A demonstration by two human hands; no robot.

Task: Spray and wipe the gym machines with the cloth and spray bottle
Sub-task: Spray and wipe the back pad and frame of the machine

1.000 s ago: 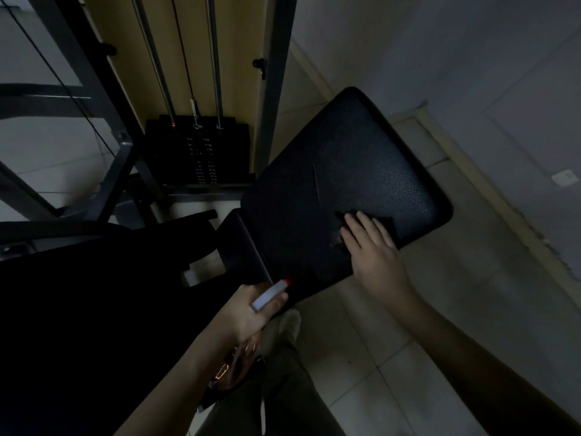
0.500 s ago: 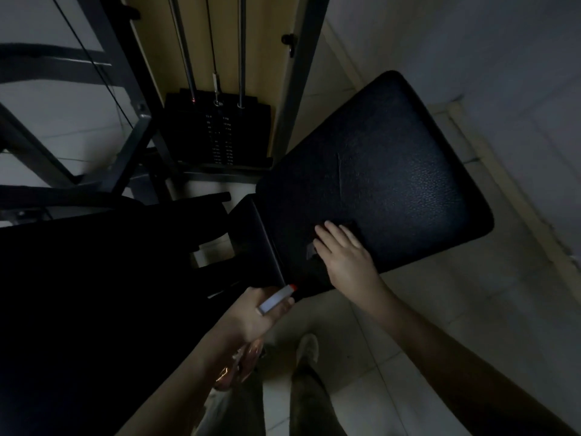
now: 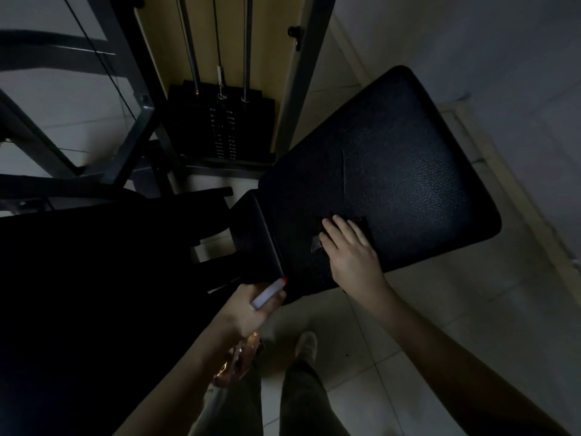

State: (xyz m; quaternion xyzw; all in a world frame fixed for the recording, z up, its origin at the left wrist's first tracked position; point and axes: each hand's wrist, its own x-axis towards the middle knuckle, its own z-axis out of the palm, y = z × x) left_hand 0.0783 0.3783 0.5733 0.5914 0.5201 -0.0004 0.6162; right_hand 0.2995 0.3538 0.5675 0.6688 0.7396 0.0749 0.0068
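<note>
At the far left, the dark steel frame (image 3: 135,99) of a gym machine crosses the dim view, and just right of it the black weight stack (image 3: 221,127) sits under two guide rods and a cable. Lower down, the left hand (image 3: 251,306) holds the spray bottle (image 3: 242,350): its grip is closed round the neck, the white nozzle with a red tip pokes out above the fingers toward the pad, and the amber body hangs below the wrist, over the tiled floor (image 3: 456,309). To the right lies the tilted black seat pad (image 3: 393,171), its grained vinyl catching a little light. The right hand (image 3: 349,250) lies flat on the pad's near part, fingers together and stretched out, pressing the dark cloth (image 3: 361,222) against the surface; the cloth shows only as a dark edge beyond the fingertips and a paler corner beside the thumb. Below, trouser legs and a pale shoe (image 3: 306,344) stand on the floor.
</note>
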